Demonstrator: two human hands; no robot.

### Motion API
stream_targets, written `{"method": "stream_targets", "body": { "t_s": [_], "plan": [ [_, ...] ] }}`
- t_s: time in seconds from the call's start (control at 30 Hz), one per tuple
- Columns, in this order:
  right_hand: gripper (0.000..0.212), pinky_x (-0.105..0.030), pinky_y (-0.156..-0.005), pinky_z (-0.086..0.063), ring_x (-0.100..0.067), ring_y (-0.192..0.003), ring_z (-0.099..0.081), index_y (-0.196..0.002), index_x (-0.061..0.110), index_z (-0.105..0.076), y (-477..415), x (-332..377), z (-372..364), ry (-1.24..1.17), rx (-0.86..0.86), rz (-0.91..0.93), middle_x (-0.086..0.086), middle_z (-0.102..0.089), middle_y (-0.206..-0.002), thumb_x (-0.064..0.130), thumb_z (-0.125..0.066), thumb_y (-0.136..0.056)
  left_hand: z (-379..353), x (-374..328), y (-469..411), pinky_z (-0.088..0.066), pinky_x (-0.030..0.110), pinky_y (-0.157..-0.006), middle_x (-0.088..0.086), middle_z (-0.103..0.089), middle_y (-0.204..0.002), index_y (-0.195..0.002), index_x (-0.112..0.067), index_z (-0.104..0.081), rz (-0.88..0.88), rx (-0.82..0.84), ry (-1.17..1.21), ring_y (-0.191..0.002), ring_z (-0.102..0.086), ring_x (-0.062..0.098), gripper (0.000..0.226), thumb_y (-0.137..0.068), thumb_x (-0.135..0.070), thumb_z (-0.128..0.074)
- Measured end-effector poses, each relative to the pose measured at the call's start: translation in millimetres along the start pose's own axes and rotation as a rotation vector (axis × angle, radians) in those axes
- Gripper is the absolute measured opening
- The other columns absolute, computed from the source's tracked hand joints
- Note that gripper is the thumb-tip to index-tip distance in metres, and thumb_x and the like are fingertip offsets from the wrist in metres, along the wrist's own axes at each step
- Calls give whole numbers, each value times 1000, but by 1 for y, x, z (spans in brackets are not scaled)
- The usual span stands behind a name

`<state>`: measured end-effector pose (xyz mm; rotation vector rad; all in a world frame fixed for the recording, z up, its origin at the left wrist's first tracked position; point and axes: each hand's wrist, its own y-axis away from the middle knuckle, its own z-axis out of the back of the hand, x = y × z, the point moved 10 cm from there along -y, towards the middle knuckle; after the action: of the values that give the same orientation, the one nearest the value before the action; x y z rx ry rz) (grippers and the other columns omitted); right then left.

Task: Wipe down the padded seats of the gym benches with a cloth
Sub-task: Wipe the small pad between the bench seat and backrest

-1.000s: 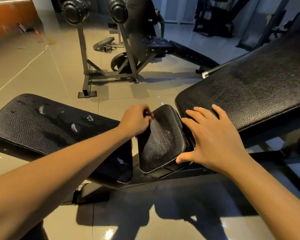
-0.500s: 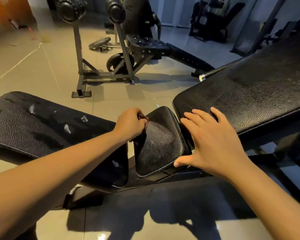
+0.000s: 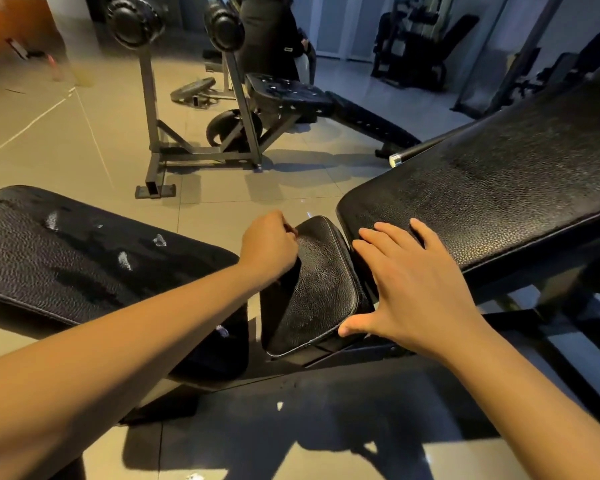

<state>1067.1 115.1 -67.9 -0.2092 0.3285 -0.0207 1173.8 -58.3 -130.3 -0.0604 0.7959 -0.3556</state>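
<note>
At the centre of the view, two bare forearms reach out over a black gym bench. The left hand (image 3: 269,244), coming in from eight o'clock, is curled into a closed fist at the upper left edge of the small seat pad (image 3: 314,289). What the fist grips cannot be told; no cloth shows from it. The right hand (image 3: 409,289), coming in from four o'clock, is open and flat, fingers (image 3: 378,237) spread. Its fingertips rest on the near end of the long back pad (image 3: 499,202), and its thumb touches the lower right corner of the small seat pad.

Three padded surfaces sit close to the viewer. The small seat pad is tilted, in the middle. The long back pad rises toward two o'clock. A second long pad (image 3: 66,258) lies at nine o'clock, partly under the left forearm, with a few pale scuffed patches on its black cover.

Beyond, at twelve o'clock, stands another bench (image 3: 291,95) on a grey metal frame (image 3: 201,154) with two round black rollers (image 3: 134,22) on upright posts. One chrome-tipped bar (image 3: 426,147) pokes out from behind the back pad at one o'clock. More dark gym machines stand at the far wall, too dim to count. The floor (image 3: 66,140) is pale glossy tile.

No brand names, labels or writing can be read anywhere.
</note>
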Motion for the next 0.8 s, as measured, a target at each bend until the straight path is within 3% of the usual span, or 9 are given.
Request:
{"method": "stream_targets", "body": {
  "t_s": [0.17,0.23,0.33,0.4,0.5,0.6,0.63,0.73,0.8],
  "plan": [
    [119,-58,-116,-35,-27,-138,-50,-137,13,-60,-1,-1,-1,15,10,4,-6,-60,-143,98,-47,-54,-6,-70,41,-46,33,-81,-3,-70,-97,-97,-21,-67,-434,97,121,-94,-62,17,5,-94,-18,-65],
    [119,-58,-116,-34,-27,-138,-50,-137,15,-59,-2,-1,-2,9,11,3,-6,-59,-143,98,-45,-53,-4,-48,15,-45,34,-81,3,-69,-102,-101,-16,-67,-349,13,30,-98,-62,24,7,-95,-16,-62],
    [118,-58,-117,-33,-26,-139,-49,-137,16,-58,-2,1,-2,-5,10,7,-4,-59,-143,98,-48,-52,-2,1,-16,-38,31,-76,9,-70,-103,-102,-12,-67,-41,-22,-16,-101,-63,31,9,-98,-17,-60],
    [118,-58,-117,-33,-26,-139,-50,-137,16,-59,-1,0,-1,-8,9,3,-4,-59,-143,98,-48,-52,-1,-5,-11,-38,31,-75,4,-67,-96,-100,-14,-66,-35,-22,-16,-99,-63,29,7,-98,-16,-60],
    [118,-57,-117,-33,-26,-139,-49,-137,15,-58,0,1,-2,4,18,5,-4,-59,-144,97,-45,-54,-1,-54,26,-48,34,-81,-6,-69,-95,-97,-20,-68,-290,60,101,-96,-63,18,7,-93,-15,-64],
    [119,-56,-117,-33,-26,-138,-50,-137,14,-58,0,0,-2,10,13,-1,-4,-59,-143,97,-42,-54,-1,-79,59,-46,29,-86,-9,-66,-99,-101,-20,-67,-571,109,118,-97,-59,12,16,-90,-9,-66],
    [119,-56,-117,-33,-26,-138,-50,-138,14,-58,0,0,-2,5,15,-2,-4,-59,-142,97,-42,-53,0,-68,51,-45,29,-86,-10,-64,-98,-101,-19,-66,-541,89,99,-97,-58,13,14,-91,-9,-66],
    [120,-56,-118,-31,-26,-139,-49,-139,16,-57,0,-1,-1,-12,33,-6,-3,-58,-143,97,-43,-51,2,-14,8,-44,31,-81,-3,-67,-94,-93,-22,-63,-219,42,25,-98,-63,23,8,-96,-15,-64],
    [120,-55,-120,-29,-25,-141,-47,-140,16,-55,0,0,0,-13,40,-6,-2,-57,-145,97,-45,-52,5,0,1,-48,35,-81,5,-71,-96,-93,-17,-65,-140,29,-38,-98,-65,30,2,-95,-18,-64]
  ]
}}
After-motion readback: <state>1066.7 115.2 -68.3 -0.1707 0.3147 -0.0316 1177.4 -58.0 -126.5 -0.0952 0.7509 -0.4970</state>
